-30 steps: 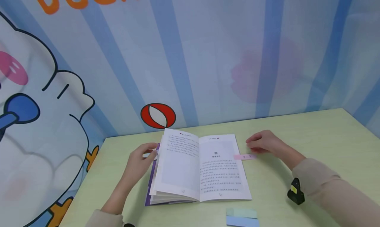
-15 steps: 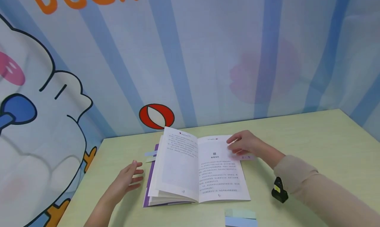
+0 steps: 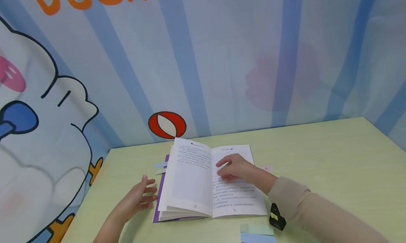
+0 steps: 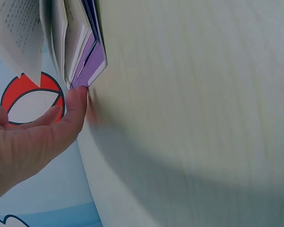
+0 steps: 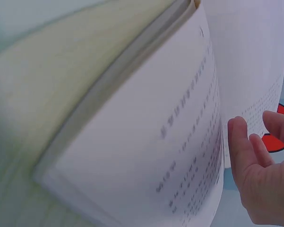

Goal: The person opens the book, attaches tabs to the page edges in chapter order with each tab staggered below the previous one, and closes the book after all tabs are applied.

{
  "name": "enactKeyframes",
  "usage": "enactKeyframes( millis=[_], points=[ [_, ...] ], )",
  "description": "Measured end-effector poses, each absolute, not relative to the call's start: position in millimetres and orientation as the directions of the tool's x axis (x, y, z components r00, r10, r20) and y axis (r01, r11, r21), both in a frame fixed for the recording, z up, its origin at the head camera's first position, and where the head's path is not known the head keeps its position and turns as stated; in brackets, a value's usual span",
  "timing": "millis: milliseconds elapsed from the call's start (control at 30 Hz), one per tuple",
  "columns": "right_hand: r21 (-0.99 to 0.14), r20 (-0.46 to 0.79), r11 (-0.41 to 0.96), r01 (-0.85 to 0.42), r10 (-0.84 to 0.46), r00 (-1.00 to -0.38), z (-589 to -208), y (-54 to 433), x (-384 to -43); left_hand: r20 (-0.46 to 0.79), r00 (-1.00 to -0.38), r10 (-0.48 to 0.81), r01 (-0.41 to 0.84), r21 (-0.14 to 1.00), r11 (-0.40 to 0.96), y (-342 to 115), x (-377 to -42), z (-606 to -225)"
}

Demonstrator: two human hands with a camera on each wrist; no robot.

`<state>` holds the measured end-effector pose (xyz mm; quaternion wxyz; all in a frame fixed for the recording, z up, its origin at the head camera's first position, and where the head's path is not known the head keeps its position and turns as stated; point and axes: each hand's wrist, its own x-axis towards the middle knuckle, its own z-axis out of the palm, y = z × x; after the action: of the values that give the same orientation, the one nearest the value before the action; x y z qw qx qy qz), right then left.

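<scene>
An open book [image 3: 191, 186] with a purple cover lies on the table, its left pages slightly raised. My right hand [image 3: 234, 168] is over the right page, fingers pointing toward the spine and holding nothing. In the right wrist view, the fingertips [image 5: 237, 125] overlap the area near the fold. At the book's left edge, my left hand [image 3: 135, 200] has its fingers extended and spread. The left wrist view shows a fingertip [image 4: 79, 92] right at the corner of the purple cover [image 4: 94, 66]. A pink sticky tab [image 3: 268, 169] pokes out from the right page, partly hidden by the right forearm.
A blue tab [image 3: 160, 164] and a pale green tab [image 3: 160, 171] stick out on the book's left side. Green sticky strips [image 3: 257, 229] and blue ones [image 3: 258, 238] lie at the table's front. Behind the table [image 3: 317, 147] hangs a printed backdrop [image 3: 228, 77].
My right hand has moved left from beside the pink tab to over the right page. My left hand has come away from the left tabs and down along the book's left edge.
</scene>
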<state>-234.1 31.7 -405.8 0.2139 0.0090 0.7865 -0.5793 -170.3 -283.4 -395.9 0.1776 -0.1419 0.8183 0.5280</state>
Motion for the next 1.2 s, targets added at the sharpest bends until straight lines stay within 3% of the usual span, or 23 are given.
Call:
enactKeyframes(
  millis=[300, 500, 833, 1200],
  points=[
    [-0.937, -0.323, 0.226, 0.265, -0.28, -0.904, -413, 5, -218, -0.429, -0.901, -0.065, -0.413, 0.801, 0.433, -279, -171, -400],
    [-0.932, -0.314, 0.274, 0.237, -0.281, -0.907, -414, 0, -212, -0.398, -0.916, -0.053, -0.373, 0.794, 0.48, -273, -170, -403],
    [-0.919, -0.321, 0.324, 0.226, -0.279, -0.905, -417, -1, -210, -0.373, -0.926, -0.061, -0.359, 0.819, 0.448, -273, -172, -404],
    [-0.923, -0.317, 0.312, 0.224, -0.29, -0.903, -419, -4, -212, -0.316, -0.945, -0.09, -0.31, 0.771, 0.556, -252, -175, -393]
  ],
)
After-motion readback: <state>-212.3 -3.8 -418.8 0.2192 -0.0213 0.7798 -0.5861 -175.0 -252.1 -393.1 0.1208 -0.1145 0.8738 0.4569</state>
